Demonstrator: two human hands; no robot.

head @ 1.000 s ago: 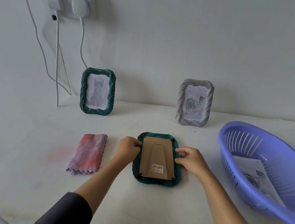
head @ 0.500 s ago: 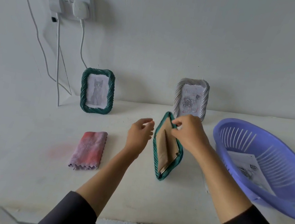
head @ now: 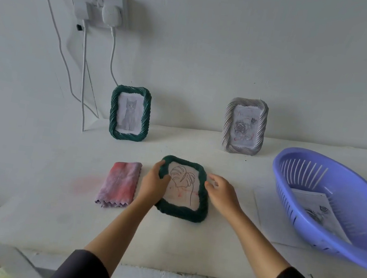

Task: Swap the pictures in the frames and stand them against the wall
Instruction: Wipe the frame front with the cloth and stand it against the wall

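A white wall (head: 237,52) carries a socket (head: 99,8) with two plugs in it, and white cables (head: 83,73) hang from it down to a pale surface (head: 163,242). Against the wall stand two frames, both upright and well apart: a cat frame (head: 130,113) with a dark green rope-like border on the left, and a rose frame (head: 245,126) with a grey border on the right. In front of them, near the middle of the surface, the leaf frame (head: 183,188) lies flat with its picture side up, showing a line drawing of a leaf inside another dark green border. The left hand (head: 153,185) grips its left edge, thumb on the front and fingers curled over the upper left corner. The right hand (head: 221,195) is relaxed, its fingers reaching toward the frame's right edge without closing round it; blur hides whether the tips touch. A folded pink and purple cloth (head: 119,184) lies just left of the left hand. To the right a blue slotted basket (head: 310,170) holds a printed sheet (head: 318,209).
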